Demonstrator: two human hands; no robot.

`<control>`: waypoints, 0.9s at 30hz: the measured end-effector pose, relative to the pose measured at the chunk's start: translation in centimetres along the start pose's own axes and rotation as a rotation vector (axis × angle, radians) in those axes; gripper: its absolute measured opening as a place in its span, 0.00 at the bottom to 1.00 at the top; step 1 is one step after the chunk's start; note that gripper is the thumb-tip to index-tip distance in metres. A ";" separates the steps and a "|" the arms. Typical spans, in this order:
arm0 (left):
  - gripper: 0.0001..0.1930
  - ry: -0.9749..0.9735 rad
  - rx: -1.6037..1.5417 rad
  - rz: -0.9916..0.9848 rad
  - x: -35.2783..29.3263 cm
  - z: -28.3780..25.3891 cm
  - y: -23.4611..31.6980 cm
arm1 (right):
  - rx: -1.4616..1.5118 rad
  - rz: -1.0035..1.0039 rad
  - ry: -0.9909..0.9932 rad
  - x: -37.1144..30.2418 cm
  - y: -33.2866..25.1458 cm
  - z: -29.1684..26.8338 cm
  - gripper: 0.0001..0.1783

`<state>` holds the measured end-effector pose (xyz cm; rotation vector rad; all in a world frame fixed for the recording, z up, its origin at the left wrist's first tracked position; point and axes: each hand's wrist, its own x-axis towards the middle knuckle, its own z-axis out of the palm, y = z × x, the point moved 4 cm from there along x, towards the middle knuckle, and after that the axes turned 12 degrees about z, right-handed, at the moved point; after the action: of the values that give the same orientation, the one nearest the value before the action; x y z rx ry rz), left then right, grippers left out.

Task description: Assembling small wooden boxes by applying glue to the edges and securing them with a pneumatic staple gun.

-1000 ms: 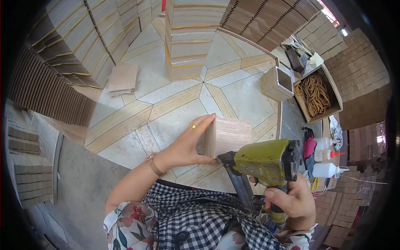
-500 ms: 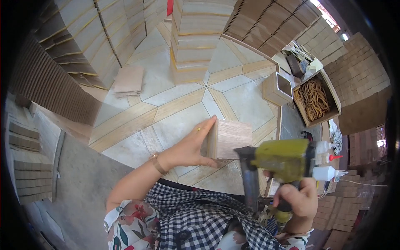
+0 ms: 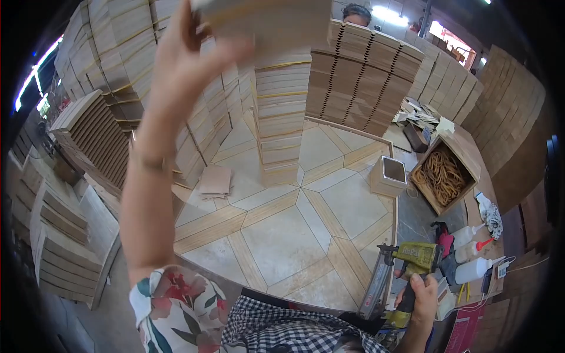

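Note:
My left hand [image 3: 182, 70] is raised at the top left, on a pale wooden box [image 3: 276, 29] that is smeared by motion and cut off by the upper edge. The thumb lies along its near side; the other fingers are partly hidden. Below the box rises a tall stack of pale wooden pieces [image 3: 285, 106] with yellow lines between them. At lower right, my right hand [image 3: 419, 294] is wrapped round the black handle of a yellow-green nail gun [image 3: 416, 254]. The gun's long magazine points down toward me, beside the table's right rim.
The tabletop [image 3: 282, 241] has pale panels and wooden strips. Several thin boards [image 3: 216, 180] lie left of the stack. To the right are an open wooden box [image 3: 388, 176], a crate of brown rings [image 3: 441, 176] and white bottles [image 3: 471, 270]. Behind, a person's head [image 3: 356, 14] shows above stacked slotted boards [image 3: 359, 88].
My left hand has lifted the wooden box from the near tabletop up to the tall stack. The nail gun has moved right and down, away from the box. The view has tilted up.

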<state>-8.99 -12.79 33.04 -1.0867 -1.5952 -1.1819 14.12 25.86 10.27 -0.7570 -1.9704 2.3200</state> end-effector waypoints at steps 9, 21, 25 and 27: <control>0.27 -0.071 -0.088 -0.112 9.9 0.5 -5.9 | -0.018 0.022 0.018 1.1 1.3 -1.1 0.21; 0.17 -0.168 -0.044 -0.343 10.4 0.9 -9.0 | 0.024 0.063 0.010 0.9 1.7 -0.7 0.20; 0.19 -0.111 -0.029 -0.354 9.7 1.7 -8.3 | 0.030 0.058 -0.007 0.8 1.7 -0.5 0.21; 0.22 -0.113 -0.102 -0.319 9.4 2.1 -8.2 | 0.025 0.061 -0.011 0.7 1.9 -0.6 0.21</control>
<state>-19.53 -10.72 39.74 -1.0021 -1.8629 -1.4452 14.24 26.23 8.23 -0.8155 -1.9453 2.3836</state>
